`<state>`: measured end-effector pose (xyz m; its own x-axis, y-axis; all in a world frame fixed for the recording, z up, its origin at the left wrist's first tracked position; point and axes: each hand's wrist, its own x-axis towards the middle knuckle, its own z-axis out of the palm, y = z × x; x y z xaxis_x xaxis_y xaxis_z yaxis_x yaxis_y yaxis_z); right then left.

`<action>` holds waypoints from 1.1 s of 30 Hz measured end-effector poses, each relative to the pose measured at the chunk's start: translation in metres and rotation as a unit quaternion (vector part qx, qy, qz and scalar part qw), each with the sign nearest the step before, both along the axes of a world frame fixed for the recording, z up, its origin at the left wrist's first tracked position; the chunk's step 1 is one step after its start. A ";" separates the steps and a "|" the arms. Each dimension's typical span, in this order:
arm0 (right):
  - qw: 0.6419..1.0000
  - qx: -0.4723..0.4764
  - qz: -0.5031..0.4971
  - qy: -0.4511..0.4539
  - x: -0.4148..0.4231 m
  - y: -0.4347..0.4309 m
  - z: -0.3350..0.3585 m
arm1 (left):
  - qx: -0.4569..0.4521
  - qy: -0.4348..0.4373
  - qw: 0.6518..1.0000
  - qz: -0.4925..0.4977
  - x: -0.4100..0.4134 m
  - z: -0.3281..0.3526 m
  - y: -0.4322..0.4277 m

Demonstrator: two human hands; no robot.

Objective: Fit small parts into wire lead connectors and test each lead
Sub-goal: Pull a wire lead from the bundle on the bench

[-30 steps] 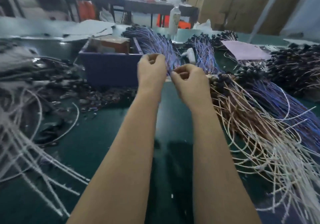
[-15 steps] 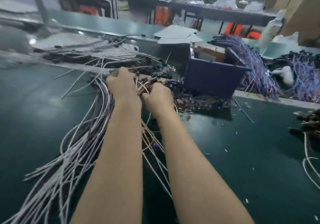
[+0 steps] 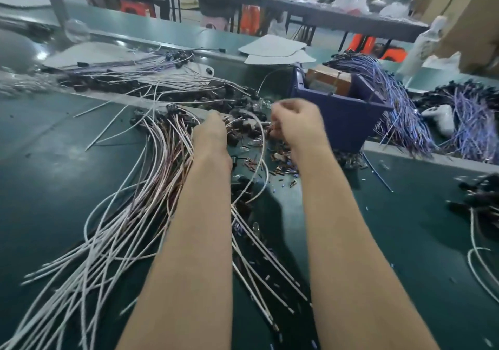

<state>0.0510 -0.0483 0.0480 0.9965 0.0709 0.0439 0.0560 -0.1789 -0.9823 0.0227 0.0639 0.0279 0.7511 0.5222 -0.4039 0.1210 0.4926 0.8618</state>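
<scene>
While both forearms are reaching up the middle of the frame, the left grip (image 3: pixel 210 130) is lying on the head of the wire leads (image 3: pixel 151 187). Its fingers are hiding behind the back of the hand, so cannot tell if it is holding anything. The right grip (image 3: pixel 297 125) is curling its fingers in and pinching a small dark piece (image 3: pixel 272 129) at the tips; too blurred to say if that is a part or a connector.

The leads are looking thin, white and brown, each ending in a black connector (image 3: pixel 170 106). They are fanning from the centre down to the lower left across the dark green surface (image 3: pixel 54 187). One white lead (image 3: pixel 260 155) is arcing between the two grips.

Small parts (image 3: pixel 280 160), tiny brown and dark cylinders, are lying scattered at centre, under the right grip. A blue bin (image 3: pixel 343 117) is sitting just beyond that grip with a brown box (image 3: pixel 328 79) inside. Purple leads (image 3: pixel 391 93) with black ends are draping at the upper right beside the bin.
</scene>
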 end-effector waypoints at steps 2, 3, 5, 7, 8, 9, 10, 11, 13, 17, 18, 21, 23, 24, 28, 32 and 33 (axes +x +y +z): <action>0.994 0.104 -0.015 -0.031 -0.006 -0.025 0.016 | 0.045 -0.003 0.999 0.001 0.001 0.004 -0.010; 0.988 0.147 -0.012 -0.047 -0.009 -0.037 0.022 | 0.075 -0.014 0.997 -0.008 0.001 0.006 -0.018; 0.980 0.187 0.005 -0.074 -0.016 -0.060 0.029 | 0.161 -0.041 0.985 -0.049 0.005 0.013 -0.038; 0.980 0.178 0.024 -0.085 -0.020 -0.079 0.031 | 0.249 -0.056 0.959 -0.121 0.011 0.022 -0.061; 0.983 0.163 0.030 -0.085 -0.022 -0.087 0.030 | 0.277 -0.061 0.946 -0.157 0.015 0.027 -0.073; 0.986 0.139 0.029 -0.082 -0.023 -0.095 0.028 | 0.279 -0.073 0.940 -0.181 0.018 0.033 -0.086; 0.991 0.106 0.023 -0.079 -0.023 -0.103 0.026 | 0.263 -0.094 0.938 -0.205 0.019 0.039 -0.099; 0.995 0.069 0.018 -0.074 -0.023 -0.110 0.024 | 0.249 -0.123 0.936 -0.216 0.022 0.043 -0.110; 0.998 0.003 0.034 -0.050 -0.021 -0.123 0.020 | 0.251 -0.182 0.926 -0.215 0.022 0.046 -0.129; 0.994 -0.058 0.090 -0.036 -0.016 -0.135 0.017 | 0.348 -0.195 0.884 -0.245 0.019 0.034 -0.150; 0.993 -0.050 0.103 -0.034 -0.015 -0.136 0.016 | 0.362 -0.189 0.875 -0.260 0.018 0.029 -0.151; 0.987 0.000 0.158 0.016 -0.011 -0.138 0.008 | 0.374 -0.178 0.858 -0.304 0.015 0.021 -0.144; 0.987 0.035 0.152 0.029 -0.008 -0.137 0.005 | 0.385 -0.163 0.843 -0.339 0.015 0.017 -0.137; 0.992 0.054 0.114 0.020 -0.004 -0.137 0.004 | 0.377 -0.150 0.843 -0.354 0.015 0.016 -0.134; 0.971 0.214 -0.104 -0.015 0.007 -0.144 0.008 | 0.416 -0.086 0.820 -0.384 0.015 0.015 -0.119; 0.958 0.259 -0.121 0.010 0.006 -0.152 0.007 | 0.484 -0.103 0.802 -0.333 0.018 0.015 -0.109; 0.962 0.250 -0.109 0.021 0.006 -0.152 0.006 | 0.493 -0.104 0.804 -0.316 0.019 0.014 -0.109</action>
